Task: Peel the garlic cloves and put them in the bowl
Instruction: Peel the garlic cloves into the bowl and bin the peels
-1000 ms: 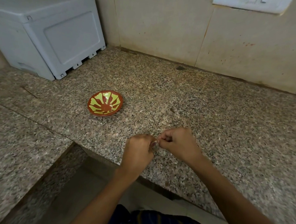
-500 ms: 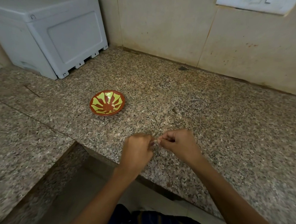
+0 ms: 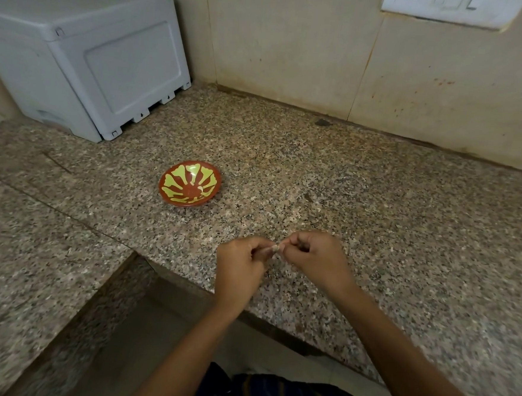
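Garlic clove: pale speck pinched between left hand and right hand, mostly covered by fingertips; peel state too small to tell. Bowl: pale bits inside, unidentifiable. Switch plate: cut by top edge. Grey box: cut by left edge.

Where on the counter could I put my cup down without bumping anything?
Bare counter lies right of the hands, out to the wall. More lies between the bowl and the grey box. It is crowded where the left hand and right hand pinch the garlic clove.
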